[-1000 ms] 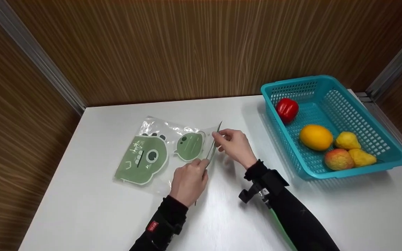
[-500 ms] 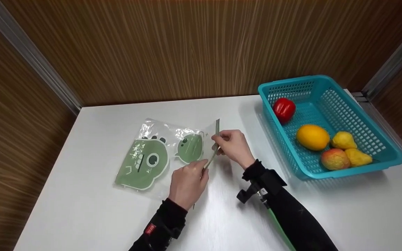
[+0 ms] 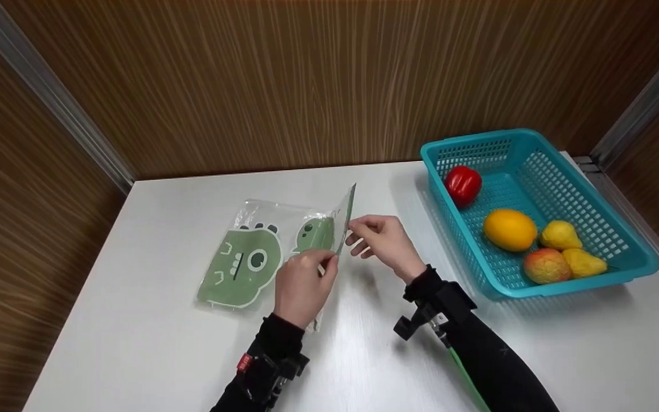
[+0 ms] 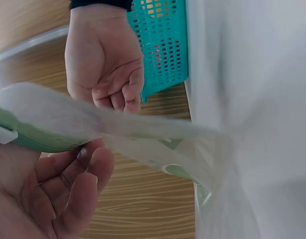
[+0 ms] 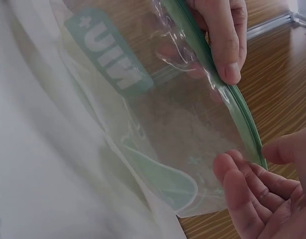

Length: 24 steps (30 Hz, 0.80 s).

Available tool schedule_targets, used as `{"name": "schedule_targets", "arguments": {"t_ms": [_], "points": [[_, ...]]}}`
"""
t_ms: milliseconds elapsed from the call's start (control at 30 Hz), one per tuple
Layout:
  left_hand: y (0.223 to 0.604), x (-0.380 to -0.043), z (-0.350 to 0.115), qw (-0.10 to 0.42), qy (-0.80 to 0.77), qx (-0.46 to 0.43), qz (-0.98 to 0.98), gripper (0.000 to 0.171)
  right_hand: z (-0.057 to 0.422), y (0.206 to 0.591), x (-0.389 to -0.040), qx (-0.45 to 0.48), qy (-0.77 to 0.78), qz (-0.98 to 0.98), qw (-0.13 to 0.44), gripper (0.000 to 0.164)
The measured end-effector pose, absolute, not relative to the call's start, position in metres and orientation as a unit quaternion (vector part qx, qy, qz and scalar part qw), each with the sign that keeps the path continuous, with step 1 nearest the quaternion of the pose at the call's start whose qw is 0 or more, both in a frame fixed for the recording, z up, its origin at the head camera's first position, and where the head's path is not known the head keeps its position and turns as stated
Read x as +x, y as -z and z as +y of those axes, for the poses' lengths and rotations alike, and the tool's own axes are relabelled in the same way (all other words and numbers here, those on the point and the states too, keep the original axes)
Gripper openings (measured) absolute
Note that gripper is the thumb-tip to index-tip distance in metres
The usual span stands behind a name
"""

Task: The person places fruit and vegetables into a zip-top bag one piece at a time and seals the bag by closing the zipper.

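Note:
A clear zip bag (image 3: 242, 269) printed with green cartoon creatures lies on the white table, its mouth end lifted upright. Along that end runs a green zip strip (image 5: 237, 107), seen in the right wrist view. My left hand (image 3: 305, 286) pinches the strip between thumb and fingers at its near part. Farther along, my right hand (image 3: 384, 243) holds the strip's end between thumb and fingertips, the other fingers loosely spread. In the left wrist view the raised bag film partly hides the right hand's fingertips. I see nothing inside the bag.
At the right a teal plastic basket (image 3: 501, 274) holds a red bell pepper (image 3: 463, 186), a yellow oval fruit (image 3: 509, 230), two yellow pears (image 3: 561, 235) and a reddish-orange round fruit (image 3: 546, 265). Wood-grain panels (image 3: 284, 86) wall in the table's back and sides.
The bag's zip end has risen and stands more upright. My left hand has shifted slightly up and left along it, and my right hand's lower fingers have spread.

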<state>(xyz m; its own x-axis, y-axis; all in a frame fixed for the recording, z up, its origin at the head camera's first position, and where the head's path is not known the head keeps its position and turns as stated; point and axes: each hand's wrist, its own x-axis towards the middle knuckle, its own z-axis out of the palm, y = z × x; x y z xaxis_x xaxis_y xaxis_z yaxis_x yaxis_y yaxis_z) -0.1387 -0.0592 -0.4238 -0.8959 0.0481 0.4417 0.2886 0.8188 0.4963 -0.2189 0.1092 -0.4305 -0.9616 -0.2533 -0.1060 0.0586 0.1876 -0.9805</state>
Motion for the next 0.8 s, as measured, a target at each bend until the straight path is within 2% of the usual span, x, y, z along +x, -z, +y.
{"name": "schedule_targets", "arguments": {"t_ms": [267,800], "points": [[0.432,-0.139,-0.058,0.189,0.293,-0.083,-0.934,0.013,0.105,0.431,-0.214,-0.079,0.608,0.779,0.134,0.029],[0.434,-0.137,-0.053,0.199,0.303,-0.084,-0.928,0.012,0.108,0.434,-0.212,-0.075,0.638,0.741,0.193,0.037]]}}
